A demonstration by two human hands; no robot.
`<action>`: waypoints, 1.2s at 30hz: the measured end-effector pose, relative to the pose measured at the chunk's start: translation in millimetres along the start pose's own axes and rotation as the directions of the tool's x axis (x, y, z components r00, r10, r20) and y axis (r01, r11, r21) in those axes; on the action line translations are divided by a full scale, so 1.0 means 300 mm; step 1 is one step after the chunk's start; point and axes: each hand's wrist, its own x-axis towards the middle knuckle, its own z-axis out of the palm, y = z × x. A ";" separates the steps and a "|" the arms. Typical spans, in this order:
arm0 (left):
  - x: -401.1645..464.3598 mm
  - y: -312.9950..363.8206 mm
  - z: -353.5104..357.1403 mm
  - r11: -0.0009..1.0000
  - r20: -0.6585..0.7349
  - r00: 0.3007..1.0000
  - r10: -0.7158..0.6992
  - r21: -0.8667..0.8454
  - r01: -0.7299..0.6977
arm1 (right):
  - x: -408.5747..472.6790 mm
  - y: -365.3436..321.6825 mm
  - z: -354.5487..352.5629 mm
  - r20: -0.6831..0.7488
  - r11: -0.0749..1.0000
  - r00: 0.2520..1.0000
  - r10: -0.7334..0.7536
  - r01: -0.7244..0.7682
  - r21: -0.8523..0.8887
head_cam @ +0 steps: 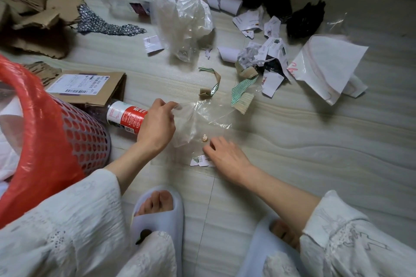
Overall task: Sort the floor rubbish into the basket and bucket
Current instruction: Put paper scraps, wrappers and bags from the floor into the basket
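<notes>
Slippers (157,213) and pale sleeves fill the bottom of the view, so the person is crouched low over the floor (315,153) — which is why both hands can work right at ground level. Left hand (157,123) has its fingers (173,105) pinched on the corner of a clear plastic sheet (202,117), lifting that edge a bit while the rest lies flat on the floor. My guess is it's held by the corner so it peels up in one go.

Right hand (227,155) is lower down, fingers curled toward a torn paper scrap (200,161) and a tiny tan bit (205,137) — I can't tell if it's actually got hold of anything or is just touching down beside them.

Basket (85,137), the perforated one with the red bag liner (40,132), sits right at the left elbow, close enough to drop things in without getting up. A bottle with a red label (126,116) lies on its side against it, next to a flattened cardboard box (90,87). I don't see a bucket clearly in view.

Most of the mess is further out: crumpled plastic wrap (189,22), torn paper pieces (263,49), black fabric (304,20), cardboard scraps (40,13). Looks like plenty of sorting left, judging by that pile.
</notes>
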 end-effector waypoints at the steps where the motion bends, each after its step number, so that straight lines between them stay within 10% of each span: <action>1: -0.002 0.004 0.001 1.000 -0.003 1.000 0.004 0.005 -0.004 | -0.004 -0.004 0.010 0.007 1.000 1.000 0.018 -0.019 0.004; 11: -0.027 0.085 -0.009 0.948 -0.005 0.983 0.181 0.269 -0.173 | -0.124 0.094 0.013 -0.062 0.885 0.955 0.289 -0.242 0.398; 16: -0.025 0.129 0.045 0.804 0.154 0.931 0.330 0.471 -0.363 | -0.205 0.273 -0.012 0.002 0.304 0.592 0.806 -0.417 0.856; 21: -0.048 0.121 0.182 0.858 0.482 0.847 0.226 0.313 -0.407 | -0.132 0.375 -0.070 0.175 -0.076 0.471 0.865 -0.222 0.972; 28: 0.006 0.076 0.133 0.885 0.246 0.914 0.322 0.264 -0.383 | 0.057 0.390 -0.267 -0.193 0.492 0.701 0.686 -0.252 0.833; 36: 0.055 0.062 0.208 0.932 0.156 0.985 0.075 0.341 -0.125 | 0.219 0.298 -0.232 -0.129 0.765 0.869 0.477 -0.339 0.547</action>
